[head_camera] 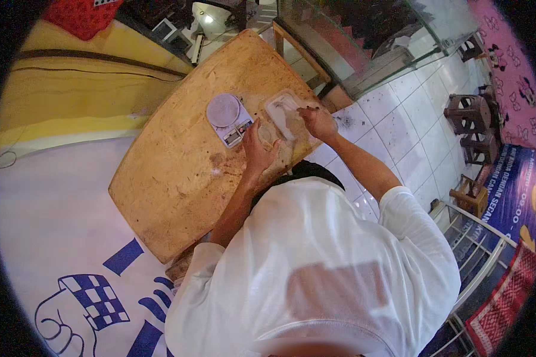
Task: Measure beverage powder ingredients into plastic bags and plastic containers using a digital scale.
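Note:
My left hand (260, 149) curves its thumb and fingers around a small clear round container (267, 133) on the wooden table. Its fingertips lie close to the front of a white digital kitchen scale (233, 134), which has a round weighing plate (223, 110) and a small display. Just right of that stands a rectangular clear plastic tub (274, 107) with whitish material inside. My right hand (318, 122) is at the tub's right side, its fingers bent together near the rim. Whether it pinches something small is too blurred to tell.
The worn wooden table (169, 196) has its near edge against my body. A glass display case (384, 67) stands beyond its right end, over a tiled floor (397, 120). Brown plastic stools (466, 114) and a white metal rack (478, 241) are at right. A printed banner (62, 214) hangs at left.

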`<state>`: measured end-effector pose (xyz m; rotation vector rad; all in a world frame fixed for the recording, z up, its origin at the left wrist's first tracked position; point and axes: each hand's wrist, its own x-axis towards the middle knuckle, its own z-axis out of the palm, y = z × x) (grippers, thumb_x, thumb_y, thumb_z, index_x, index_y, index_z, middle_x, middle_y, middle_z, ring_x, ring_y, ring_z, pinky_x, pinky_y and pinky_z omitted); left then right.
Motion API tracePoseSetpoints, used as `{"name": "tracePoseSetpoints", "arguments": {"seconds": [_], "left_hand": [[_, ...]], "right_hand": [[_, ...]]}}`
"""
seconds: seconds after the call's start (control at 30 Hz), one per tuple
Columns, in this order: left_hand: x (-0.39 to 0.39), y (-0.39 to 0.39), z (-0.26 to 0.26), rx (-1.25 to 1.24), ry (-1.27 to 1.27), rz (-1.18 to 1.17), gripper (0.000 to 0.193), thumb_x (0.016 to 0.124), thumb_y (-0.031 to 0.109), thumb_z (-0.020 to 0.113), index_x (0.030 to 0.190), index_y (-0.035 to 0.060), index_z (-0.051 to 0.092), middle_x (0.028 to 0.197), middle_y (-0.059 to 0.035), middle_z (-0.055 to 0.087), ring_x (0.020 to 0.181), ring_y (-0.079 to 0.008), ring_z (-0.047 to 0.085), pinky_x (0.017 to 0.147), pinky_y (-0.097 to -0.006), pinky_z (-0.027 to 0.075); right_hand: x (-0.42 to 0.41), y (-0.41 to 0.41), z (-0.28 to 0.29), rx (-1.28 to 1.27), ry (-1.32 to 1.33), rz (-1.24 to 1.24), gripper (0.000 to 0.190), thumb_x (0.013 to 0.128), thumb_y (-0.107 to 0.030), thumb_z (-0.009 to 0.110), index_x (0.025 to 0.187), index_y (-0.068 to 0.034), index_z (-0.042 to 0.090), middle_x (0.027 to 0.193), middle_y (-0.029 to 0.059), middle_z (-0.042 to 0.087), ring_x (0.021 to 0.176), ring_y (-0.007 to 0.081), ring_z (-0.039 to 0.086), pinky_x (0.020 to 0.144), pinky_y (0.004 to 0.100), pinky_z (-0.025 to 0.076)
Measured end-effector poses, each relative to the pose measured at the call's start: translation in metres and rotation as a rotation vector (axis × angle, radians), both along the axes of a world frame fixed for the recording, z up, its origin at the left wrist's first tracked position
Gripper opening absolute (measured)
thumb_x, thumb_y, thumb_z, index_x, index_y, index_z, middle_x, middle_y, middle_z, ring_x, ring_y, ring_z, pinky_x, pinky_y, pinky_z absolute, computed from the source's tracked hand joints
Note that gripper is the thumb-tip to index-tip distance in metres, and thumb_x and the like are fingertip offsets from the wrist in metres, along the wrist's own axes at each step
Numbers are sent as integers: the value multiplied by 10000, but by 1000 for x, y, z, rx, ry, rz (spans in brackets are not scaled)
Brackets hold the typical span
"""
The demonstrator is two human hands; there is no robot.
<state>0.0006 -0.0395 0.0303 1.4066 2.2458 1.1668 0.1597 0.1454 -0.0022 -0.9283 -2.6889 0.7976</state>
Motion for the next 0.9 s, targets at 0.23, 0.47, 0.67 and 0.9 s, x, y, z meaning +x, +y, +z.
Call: {"name": "tracePoseSetpoints", "arguments": {"seconds": [0.23,0.47,0.67,0.9], "left_hand": [[3,0,-3,-8,62,-4,855,700,317,766,1369,30,318,1273,-185,454,1192,-354,394,1002,-469,289],[0,3,-5,0,24,-52,867,687,311,777,1368,33,319,1269,-168,466,1180,-348,410,992,-465,301],[-6,0,-2,36,2,-23,875,685,299,786,1366,25,311,1268,-192,460,1177,-348,421,997,-467,309],[-7,-9,4,42,-35,-31,880,683,292,795,1360,14,307,1256,-195,439,1174,-354,426,997,-460,324]], "right_hand": [[41,-42,-7,-166,100,-101,232,838,-114,560,1044,-75,659,848,166,662,769,348,635,673,424,499],[48,-50,-7,-130,87,-409,229,851,-126,546,1037,-53,656,805,166,660,742,336,645,656,395,493],[44,-79,-35,-223,174,-369,268,869,-209,572,1005,5,658,716,178,642,651,265,644,626,366,494],[27,-83,-46,-820,167,-600,277,894,-213,549,987,21,665,660,160,631,612,231,619,560,369,482]]}}
